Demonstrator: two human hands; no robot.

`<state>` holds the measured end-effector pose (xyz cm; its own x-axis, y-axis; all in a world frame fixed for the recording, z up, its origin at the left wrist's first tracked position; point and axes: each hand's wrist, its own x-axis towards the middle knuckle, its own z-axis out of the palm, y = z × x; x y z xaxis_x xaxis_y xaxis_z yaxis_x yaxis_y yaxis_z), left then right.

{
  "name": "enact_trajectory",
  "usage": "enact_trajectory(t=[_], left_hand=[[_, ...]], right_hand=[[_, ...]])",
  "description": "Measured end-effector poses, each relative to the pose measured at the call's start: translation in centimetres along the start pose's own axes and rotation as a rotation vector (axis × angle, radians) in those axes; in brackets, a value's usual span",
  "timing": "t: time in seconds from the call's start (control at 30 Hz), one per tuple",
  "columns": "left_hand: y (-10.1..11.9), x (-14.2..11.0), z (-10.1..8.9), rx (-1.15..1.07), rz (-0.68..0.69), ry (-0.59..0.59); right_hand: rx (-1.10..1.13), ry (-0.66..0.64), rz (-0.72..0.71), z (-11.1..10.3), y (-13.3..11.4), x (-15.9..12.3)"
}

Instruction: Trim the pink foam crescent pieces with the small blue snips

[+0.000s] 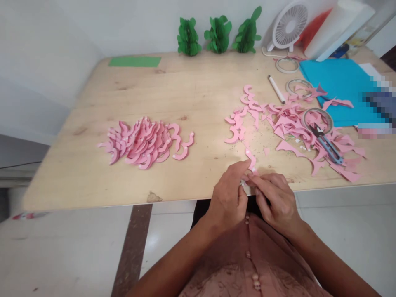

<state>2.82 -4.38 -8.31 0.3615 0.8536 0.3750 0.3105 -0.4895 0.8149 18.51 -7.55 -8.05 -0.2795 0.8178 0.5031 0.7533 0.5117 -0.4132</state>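
My left hand (229, 187) and my right hand (276, 196) meet at the table's front edge, both with bent fingers pinched together. Between their fingertips shows a small whitish bit, mostly covered, so I cannot tell what it is. Just beyond the left fingertips lies a curved pink paper cut-out (250, 156) with whitish spots on it. Farther up, a loose trail of wavy pink cut-outs (237, 128) lies on the wood. To the left is a heaped pile of similar scalloped pink pieces (145, 142), several with pale spots at their ends.
Pink paper scraps (287, 123) spread at right, with tape rolls (330, 119), a utility knife (329, 146) and a white pen (276, 88). Blue sheets (343, 78) lie behind. Three green paper cacti (218, 35), a fan (290, 27) and a green strip (135, 62) line the back.
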Motion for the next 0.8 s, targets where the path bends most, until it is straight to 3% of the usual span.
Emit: enact_trajectory(t=[0.47,0.63,0.8], left_hand=[[0.2,0.4,-0.5,-0.048,-0.005,-0.059],[0.2,0.3,-0.5,-0.167,-0.058,-0.048],[0.1,0.2,-0.2,-0.234,-0.091,-0.012]], right_hand=[[0.066,-0.154,-0.073,-0.6,0.0,0.2],[0.254,-0.07,0.079,-1.2,0.2,0.1],[0.161,0.024,0.145,-1.4,0.3,-0.3]])
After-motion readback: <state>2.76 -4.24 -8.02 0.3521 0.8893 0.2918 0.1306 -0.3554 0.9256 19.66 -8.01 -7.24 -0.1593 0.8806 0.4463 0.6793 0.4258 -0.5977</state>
